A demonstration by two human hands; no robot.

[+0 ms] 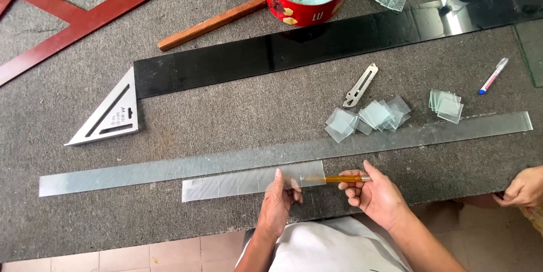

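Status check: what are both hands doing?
Left hand pressing short glass strip. Right hand holding amber-handled cutter on it. Long glass strip just beyond.

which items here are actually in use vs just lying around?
In use: left hand, right hand, short glass strip, amber-handled cutter.

Lying about: long glass strip, metal square, glass squares, red tin, marker.

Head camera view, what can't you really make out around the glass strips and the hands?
- Tip of the amber-handled tool in the right hand: hidden under the short glass strip and the left hand.
- Score lines on that strip: too faint to count.
- Red tin of glass pieces: cut off by the top edge.
- Another person's hand: cut off by the right edge.
- Small glass squares: overlapping, number unclear.
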